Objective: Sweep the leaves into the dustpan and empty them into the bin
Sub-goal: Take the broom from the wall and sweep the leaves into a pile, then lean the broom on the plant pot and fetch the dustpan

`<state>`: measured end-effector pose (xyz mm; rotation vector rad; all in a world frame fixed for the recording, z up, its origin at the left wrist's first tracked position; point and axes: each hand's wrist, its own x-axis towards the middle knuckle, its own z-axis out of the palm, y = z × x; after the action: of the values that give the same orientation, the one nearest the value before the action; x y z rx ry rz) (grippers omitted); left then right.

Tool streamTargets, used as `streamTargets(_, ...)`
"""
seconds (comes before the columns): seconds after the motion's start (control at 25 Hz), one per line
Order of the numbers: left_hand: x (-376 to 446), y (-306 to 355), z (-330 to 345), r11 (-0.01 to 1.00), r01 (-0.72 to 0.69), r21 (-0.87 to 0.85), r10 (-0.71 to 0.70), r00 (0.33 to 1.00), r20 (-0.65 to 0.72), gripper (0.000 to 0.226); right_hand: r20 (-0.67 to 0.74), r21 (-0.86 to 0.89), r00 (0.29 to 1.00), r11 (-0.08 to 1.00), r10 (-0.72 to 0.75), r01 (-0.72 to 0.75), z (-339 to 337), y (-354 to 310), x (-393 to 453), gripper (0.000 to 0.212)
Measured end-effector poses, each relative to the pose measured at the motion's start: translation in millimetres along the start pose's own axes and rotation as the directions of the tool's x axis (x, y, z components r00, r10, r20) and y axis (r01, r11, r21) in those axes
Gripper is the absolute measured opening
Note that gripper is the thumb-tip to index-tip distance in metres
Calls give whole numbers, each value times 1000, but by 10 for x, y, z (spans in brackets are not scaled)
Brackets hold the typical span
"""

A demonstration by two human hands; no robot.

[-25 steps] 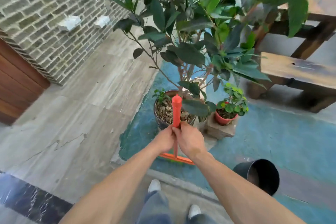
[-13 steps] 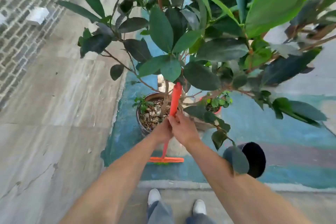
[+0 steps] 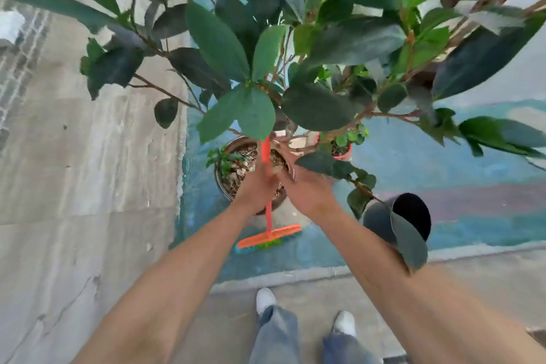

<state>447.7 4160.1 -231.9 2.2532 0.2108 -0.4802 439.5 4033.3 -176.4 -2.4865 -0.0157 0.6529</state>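
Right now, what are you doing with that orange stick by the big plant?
It's a broom. The left hand grips its orange handle; the right hand is beside the handle, though blur hides whether it grips. The broom head sits on the blue floor in front of the big plant pot. A black bin waits to the right. No dustpan shows yet.
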Motion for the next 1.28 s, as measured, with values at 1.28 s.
streamTargets(1.28,-5744,4717,5752,-322,-785,-529,619,-597,510,50,-685,705,-426,389,591,-593,151,4769,-8816,46)
